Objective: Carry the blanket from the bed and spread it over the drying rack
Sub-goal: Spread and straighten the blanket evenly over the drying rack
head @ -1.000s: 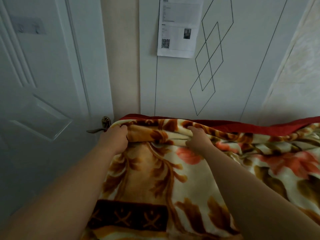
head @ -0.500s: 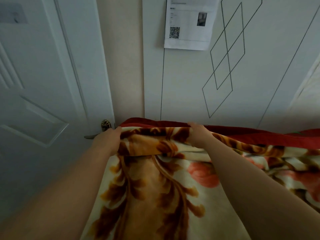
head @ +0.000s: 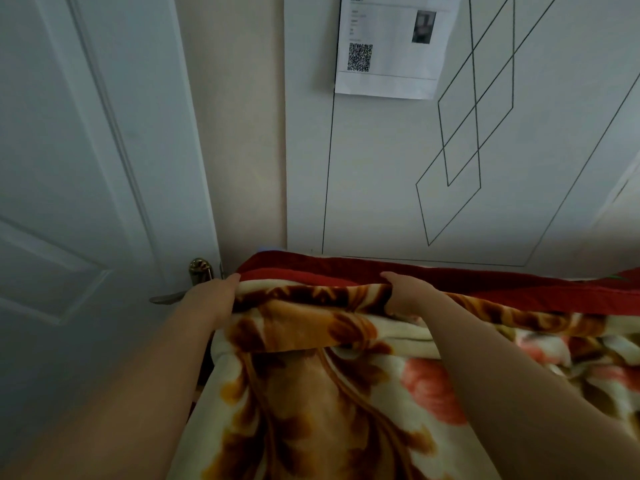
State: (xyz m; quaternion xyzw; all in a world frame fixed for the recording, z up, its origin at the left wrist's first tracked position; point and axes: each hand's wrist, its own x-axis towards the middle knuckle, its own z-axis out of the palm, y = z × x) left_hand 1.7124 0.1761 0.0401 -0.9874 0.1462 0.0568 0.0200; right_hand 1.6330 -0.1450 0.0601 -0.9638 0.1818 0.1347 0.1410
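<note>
Near a white panelled door (head: 86, 168), both hands, left hand (head: 211, 297) and right hand (head: 407, 292), fingers clamped on the floral plush blanket (head: 311, 393), have pushed its folded edge farther forward, likely over the unseen rack

The blanket (head: 311, 393) is thick plush cloth, soft and fuzzy, matt, printed with brown, orange and pink flowers on cream. Its far edge (head: 450, 282) is smoother red cloth with a faint sheen. The door (head: 86, 168) looks painted, smooth, semi-matt white. Its handle (head: 199, 271) is polished brass-coloured metal, glossy. The sheet (head: 391, 46) on the smooth matt wall panel (head: 381, 185) is thin white paper.
</note>
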